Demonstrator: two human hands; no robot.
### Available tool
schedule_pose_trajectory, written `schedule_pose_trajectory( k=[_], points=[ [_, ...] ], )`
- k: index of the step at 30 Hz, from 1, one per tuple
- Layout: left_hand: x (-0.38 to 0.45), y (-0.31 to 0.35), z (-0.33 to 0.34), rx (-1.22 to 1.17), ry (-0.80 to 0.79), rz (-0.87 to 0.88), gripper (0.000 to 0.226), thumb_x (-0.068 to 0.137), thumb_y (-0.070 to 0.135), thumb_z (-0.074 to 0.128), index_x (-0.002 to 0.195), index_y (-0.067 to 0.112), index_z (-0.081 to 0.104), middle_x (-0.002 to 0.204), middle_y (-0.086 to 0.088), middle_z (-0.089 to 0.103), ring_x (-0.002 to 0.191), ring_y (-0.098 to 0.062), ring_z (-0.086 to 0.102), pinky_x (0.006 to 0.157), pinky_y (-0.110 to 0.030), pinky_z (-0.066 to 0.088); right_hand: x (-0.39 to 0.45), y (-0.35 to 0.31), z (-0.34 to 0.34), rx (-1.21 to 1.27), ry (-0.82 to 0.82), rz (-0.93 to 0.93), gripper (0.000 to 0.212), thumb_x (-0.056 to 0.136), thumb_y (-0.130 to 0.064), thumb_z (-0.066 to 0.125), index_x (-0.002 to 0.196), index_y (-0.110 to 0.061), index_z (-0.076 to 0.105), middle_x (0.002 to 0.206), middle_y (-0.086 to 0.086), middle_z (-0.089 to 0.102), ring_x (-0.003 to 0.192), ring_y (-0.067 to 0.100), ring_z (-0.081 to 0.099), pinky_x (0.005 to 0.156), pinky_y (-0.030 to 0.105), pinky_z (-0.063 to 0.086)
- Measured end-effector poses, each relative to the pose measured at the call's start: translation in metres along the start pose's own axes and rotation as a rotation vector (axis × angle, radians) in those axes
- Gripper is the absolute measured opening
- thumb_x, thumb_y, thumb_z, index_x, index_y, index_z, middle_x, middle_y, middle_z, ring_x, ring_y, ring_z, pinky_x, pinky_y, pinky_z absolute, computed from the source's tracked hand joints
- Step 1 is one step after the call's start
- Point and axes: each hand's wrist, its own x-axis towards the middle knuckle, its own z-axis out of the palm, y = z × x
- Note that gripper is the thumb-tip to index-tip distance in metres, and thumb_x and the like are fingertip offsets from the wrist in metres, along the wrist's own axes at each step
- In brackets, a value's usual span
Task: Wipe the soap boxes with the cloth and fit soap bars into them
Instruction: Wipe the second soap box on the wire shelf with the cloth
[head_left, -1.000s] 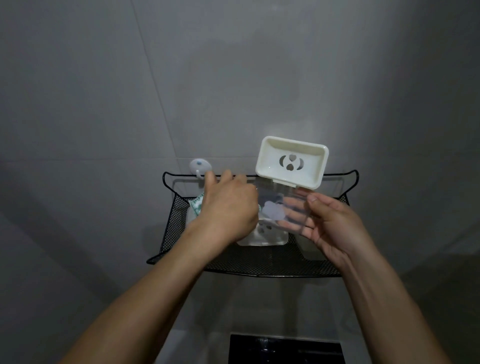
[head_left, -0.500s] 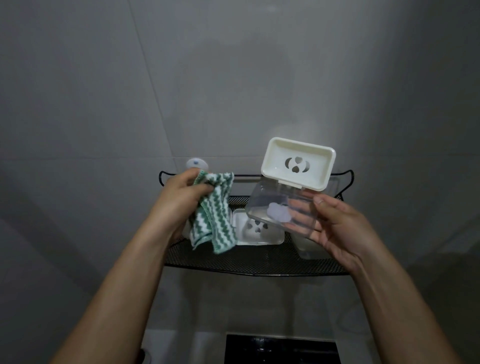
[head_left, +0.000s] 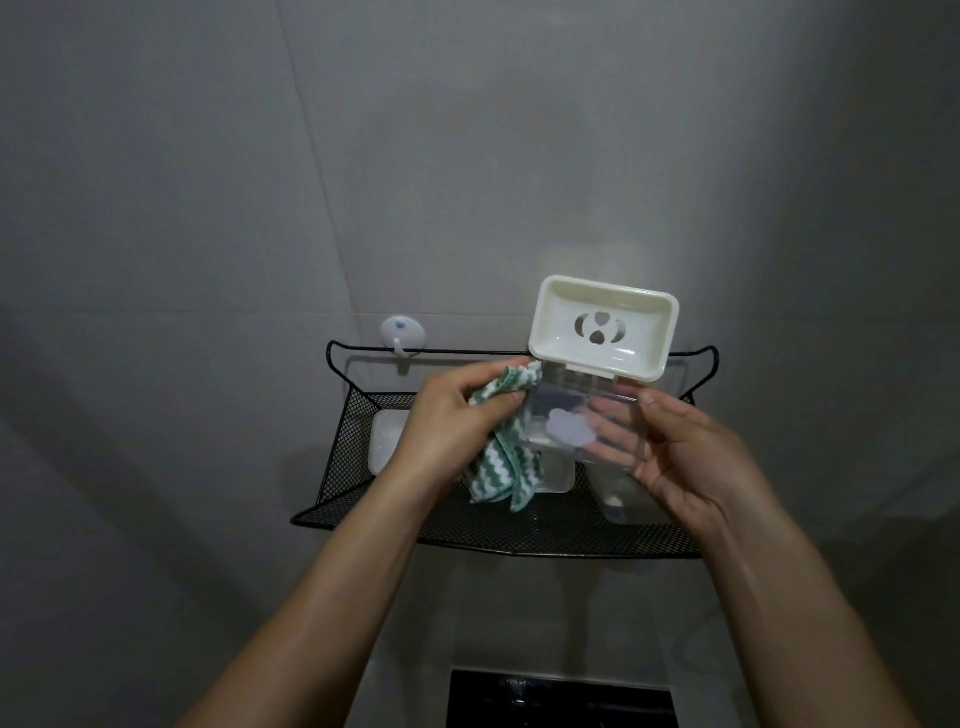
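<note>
My right hand (head_left: 680, 452) holds an opened soap box above the shelf: its cream tray (head_left: 602, 327) with a heart cut-out stands upright, and its clear half (head_left: 582, 421) lies over my fingers, thumb on the rim. My left hand (head_left: 447, 415) grips a green-and-white zigzag cloth (head_left: 501, 467) and brings its top end against the left edge of the clear half. The cloth's tail hangs down over the shelf. A white soap bar (head_left: 387, 439) lies on the shelf at the left, partly behind my left hand.
A black wire-mesh shelf (head_left: 519, 530) is fixed to the grey tiled wall. More clear soap boxes (head_left: 623, 499) sit on it behind my hands. A white wall hook (head_left: 401, 332) is above the shelf's left corner. A dark rectangular surface (head_left: 561, 699) lies below.
My left hand picked the cloth up from the shelf's left side and carried it right, up to the soap box. My right hand kept the open box nearly still.
</note>
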Motion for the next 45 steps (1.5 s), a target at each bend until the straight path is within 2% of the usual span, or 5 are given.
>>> schedule_pose_trajectory(
  k=[13, 17, 22, 37, 45],
  points=[
    [-0.021, -0.001, 0.030, -0.512, 0.187, -0.137, 0.024, 0.094, 0.007, 0.061, 0.116, 0.009, 0.072, 0.105, -0.006, 0.076, 0.095, -0.017, 0.072, 0.072, -0.028, 0.059, 0.005, 0.003, 0.008, 0.086, 0.146, -0.126, 0.019, 0.104, -0.008, 0.044, 0.107, -0.002, 0.062, 0.104, 0.021, 0.074, 0.096, 0.028, 0.074, 0.080, 0.043, 0.060],
    [-0.020, -0.003, 0.026, -0.347, 0.296, -0.084, 0.028, 0.083, -0.008, 0.069, 0.102, 0.013, 0.072, 0.101, -0.009, 0.074, 0.093, -0.022, 0.072, 0.079, -0.036, 0.060, 0.003, 0.000, 0.010, -0.031, 0.114, -0.087, 0.014, 0.100, -0.006, 0.054, 0.103, -0.004, 0.067, 0.096, 0.013, 0.077, 0.078, 0.018, 0.076, 0.068, 0.026, 0.062],
    [-0.025, 0.001, 0.039, -0.320, 0.302, -0.067, 0.031, 0.075, -0.019, 0.066, 0.091, 0.006, 0.057, 0.084, -0.010, 0.066, 0.068, -0.016, 0.062, 0.068, -0.034, 0.053, 0.001, 0.003, 0.015, -0.013, 0.083, -0.085, 0.013, 0.095, 0.000, 0.056, 0.097, -0.001, 0.069, 0.094, 0.017, 0.076, 0.081, 0.020, 0.074, 0.072, 0.026, 0.062],
    [-0.028, 0.007, 0.037, -0.184, 0.293, 0.026, 0.022, 0.080, 0.006, 0.079, 0.091, 0.009, 0.060, 0.086, -0.001, 0.070, 0.063, -0.013, 0.062, 0.062, -0.031, 0.054, -0.008, -0.001, 0.008, -0.044, 0.047, -0.104, 0.016, 0.094, 0.002, 0.056, 0.105, 0.001, 0.067, 0.092, 0.018, 0.076, 0.081, 0.025, 0.076, 0.077, 0.032, 0.062],
    [0.010, -0.001, 0.001, 0.036, 0.399, -0.051, 0.018, 0.085, 0.009, 0.072, 0.083, 0.023, 0.060, 0.097, 0.005, 0.067, 0.087, -0.020, 0.069, 0.075, -0.040, 0.059, -0.010, 0.004, -0.001, -0.066, 0.048, 0.002, 0.015, 0.091, 0.002, 0.059, 0.103, 0.004, 0.068, 0.103, 0.024, 0.074, 0.094, 0.031, 0.074, 0.073, 0.032, 0.063]
  ],
)
